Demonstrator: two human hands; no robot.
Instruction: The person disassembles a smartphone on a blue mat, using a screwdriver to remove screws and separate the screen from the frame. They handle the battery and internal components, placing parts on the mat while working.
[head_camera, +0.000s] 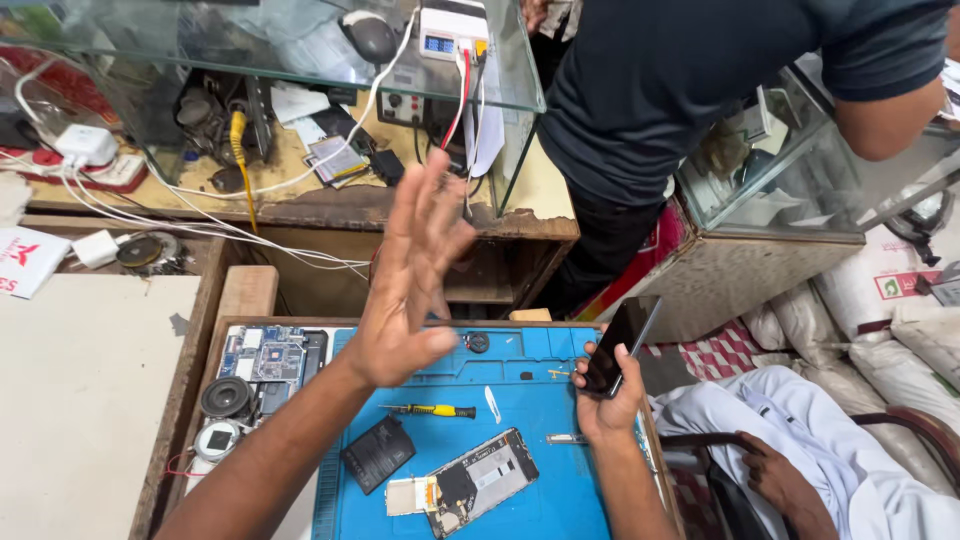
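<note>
Teardown looks approx. half done: opened phone (470, 483) and black battery (378, 453) lie on the blue mat (540, 400), yellow screwdriver (432, 410) above them, left hand (405, 290) raised w/ fingers spread (holding nothing), right hand (607, 400) gripping dark phone (615, 347) at mat's right edge.

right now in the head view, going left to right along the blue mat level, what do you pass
round speaker → black battery → yellow-handled screwdriver → opened phone → tweezers → right hand holding a dark phone. The left hand is raised open above the blue mat.
</note>
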